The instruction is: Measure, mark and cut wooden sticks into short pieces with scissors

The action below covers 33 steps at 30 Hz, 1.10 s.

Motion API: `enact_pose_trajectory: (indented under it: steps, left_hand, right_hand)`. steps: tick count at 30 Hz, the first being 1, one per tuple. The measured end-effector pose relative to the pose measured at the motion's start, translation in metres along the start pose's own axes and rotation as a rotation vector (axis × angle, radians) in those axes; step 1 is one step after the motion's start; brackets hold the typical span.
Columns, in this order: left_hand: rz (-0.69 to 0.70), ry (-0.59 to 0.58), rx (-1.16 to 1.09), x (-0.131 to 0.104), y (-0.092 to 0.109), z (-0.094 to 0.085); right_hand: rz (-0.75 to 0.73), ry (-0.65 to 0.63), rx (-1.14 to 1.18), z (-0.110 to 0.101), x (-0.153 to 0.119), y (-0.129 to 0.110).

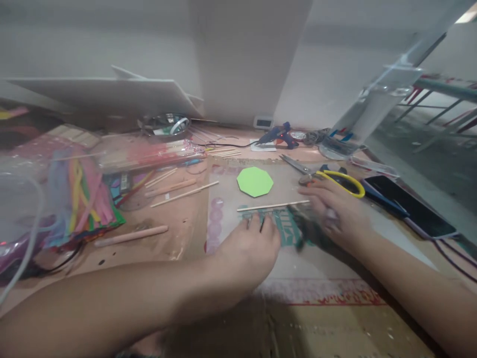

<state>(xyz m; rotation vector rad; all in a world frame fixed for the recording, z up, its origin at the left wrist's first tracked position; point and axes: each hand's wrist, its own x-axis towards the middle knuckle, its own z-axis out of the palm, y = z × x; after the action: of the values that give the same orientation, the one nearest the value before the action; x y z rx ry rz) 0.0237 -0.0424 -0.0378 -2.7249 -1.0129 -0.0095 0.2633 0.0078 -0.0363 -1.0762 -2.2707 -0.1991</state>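
Observation:
My left hand (253,243) is over the printed sheet, its fingers curled down just below a thin wooden stick (272,206). Something dark shows between those fingers, too small to name. To the right, my right hand (333,211) is smeared by motion at the stick's right end. A dark blurred shape lies below its fingers; I cannot tell whether it is a tool or a shadow. Beyond the stick lies a bright green octagonal piece (255,182). Scissors with yellow handles (341,181) lie open just behind my right hand.
A dark blue glue gun (276,135) sits at the back. On the right is a phone (410,204). Colourful strips (85,194), loose wooden sticks (184,194) and a pink rod (132,236) lie left. A clear plastic cylinder (376,109) stands back right.

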Motion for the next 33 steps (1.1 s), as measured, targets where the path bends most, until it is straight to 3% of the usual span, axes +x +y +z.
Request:
enact_pose_trajectory:
  steps: [3, 8, 13, 19, 23, 28, 33]
  left_hand:
    - [-0.030, -0.033, 0.001, 0.000, 0.004, -0.002]
    - [-0.027, 0.018, 0.070, -0.003, 0.010, 0.006]
    - [-0.072, 0.128, 0.089, -0.006, 0.010, 0.012]
    - [-0.120, 0.170, 0.084, -0.002, 0.002, 0.008]
    - [-0.122, 0.199, 0.104, -0.002, 0.003, 0.008]
    - [-0.245, 0.216, 0.170, -0.005, 0.012, 0.014]
    - [-0.184, 0.122, 0.149, -0.005, 0.009, 0.005]
  right_hand:
    - [-0.046, 0.064, 0.044, -0.004, 0.000, -0.007]
    - [-0.195, -0.109, 0.147, 0.023, 0.001, 0.001]
    - [0.023, -0.163, 0.285, 0.046, -0.005, 0.006]
    - [0.147, -0.113, 0.338, 0.041, -0.007, 0.009]
    - [0.109, -0.082, 0.310, 0.041, 0.000, 0.010]
    - [0.065, -0.065, 0.367, 0.047, 0.006, 0.006]
    - [-0.028, -0.114, 0.382, 0.047, 0.006, 0.013]
